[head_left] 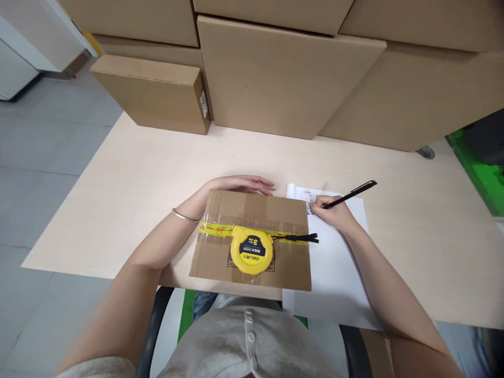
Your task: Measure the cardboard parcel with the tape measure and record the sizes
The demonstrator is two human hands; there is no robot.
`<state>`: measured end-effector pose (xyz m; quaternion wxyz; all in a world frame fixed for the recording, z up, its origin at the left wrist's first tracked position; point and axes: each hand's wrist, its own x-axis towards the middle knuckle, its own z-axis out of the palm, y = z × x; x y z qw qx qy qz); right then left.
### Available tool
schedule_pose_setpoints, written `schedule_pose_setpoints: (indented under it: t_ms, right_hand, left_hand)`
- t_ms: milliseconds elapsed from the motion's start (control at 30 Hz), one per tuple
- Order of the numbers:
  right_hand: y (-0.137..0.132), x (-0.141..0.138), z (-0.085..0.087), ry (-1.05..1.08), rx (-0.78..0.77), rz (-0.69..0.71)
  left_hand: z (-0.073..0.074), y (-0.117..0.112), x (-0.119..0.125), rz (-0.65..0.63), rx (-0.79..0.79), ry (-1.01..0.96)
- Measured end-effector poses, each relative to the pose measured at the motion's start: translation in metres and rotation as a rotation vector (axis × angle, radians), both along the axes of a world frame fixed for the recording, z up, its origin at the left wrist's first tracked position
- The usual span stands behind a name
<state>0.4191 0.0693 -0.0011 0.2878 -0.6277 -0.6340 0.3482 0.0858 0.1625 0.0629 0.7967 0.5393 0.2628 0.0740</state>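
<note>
A small cardboard box (220, 252) sealed with clear and yellow tape lies on the table in front of me. A yellow tape measure (252, 253) with a black strap rests on top of it. My left hand (241, 184) lies along the box's far edge, fingers stretched out flat. My right hand (333, 211) is closed on a black pen (352, 193), its tip on the white sheet of paper (338, 273) just right of the box.
The light wooden table (129, 199) carries a wall of large cardboard boxes (283, 79) along its far side, with a smaller one (153, 94) at the back left. Grey floor lies to the left. A green object (478, 173) sits at the right edge.
</note>
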Motion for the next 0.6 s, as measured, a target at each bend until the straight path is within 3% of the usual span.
schedule_pose_setpoints:
  t_ms: [267, 600]
  right_hand:
    - [0.0002, 0.0006, 0.0007, 0.007, 0.001, 0.006]
    - [-0.0023, -0.0036, 0.0018, -0.003, 0.019, -0.024]
  left_hand:
    - [0.0024, -0.0022, 0.0001, 0.002, 0.019, 0.000]
    - [-0.0032, -0.0032, -0.0040, -0.009, 0.172, -0.062]
